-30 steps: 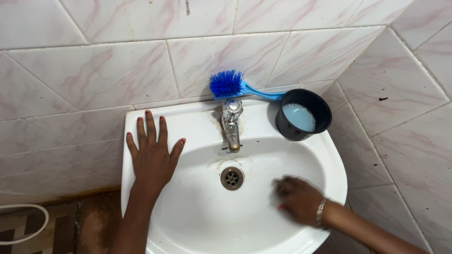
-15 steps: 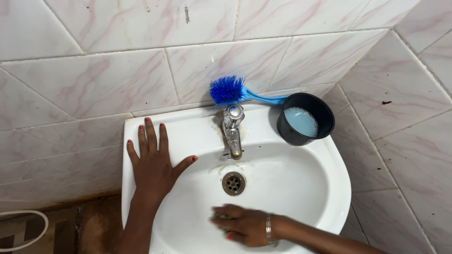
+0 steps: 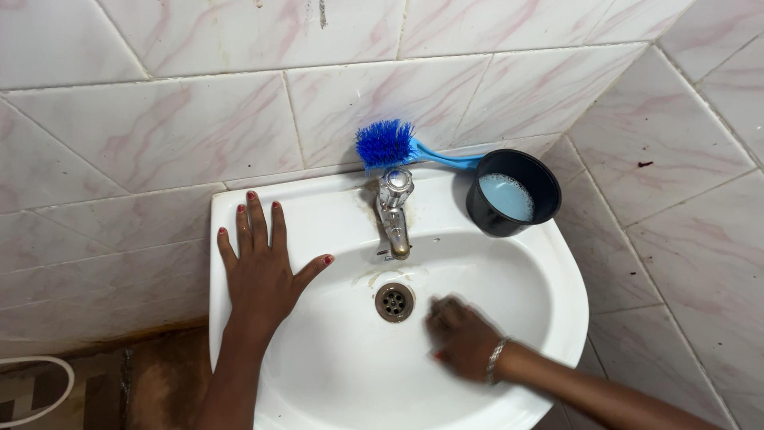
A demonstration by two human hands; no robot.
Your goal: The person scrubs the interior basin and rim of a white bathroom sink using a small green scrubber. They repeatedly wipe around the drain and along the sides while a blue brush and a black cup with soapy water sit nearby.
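White ceramic sink (image 3: 557, 318): I see my left hand (image 3: 263, 275) flat on its rim, fingers spread, holding nothing; right hand (image 3: 461, 338) blurred inside the basin beside the drain (image 3: 394, 301), grip unclear. Rust stains below tap (image 3: 395, 211) remain.

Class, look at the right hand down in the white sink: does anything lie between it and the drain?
Nothing visible does. The right hand is blurred inside the sink, just right of the drain, with only bare white bowl between them.

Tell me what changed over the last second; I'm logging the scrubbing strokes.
The right hand swept left across the basin, then back right beside the drain. The left hand stayed flat on the sink rim; brush, tap and black cup unmoved.
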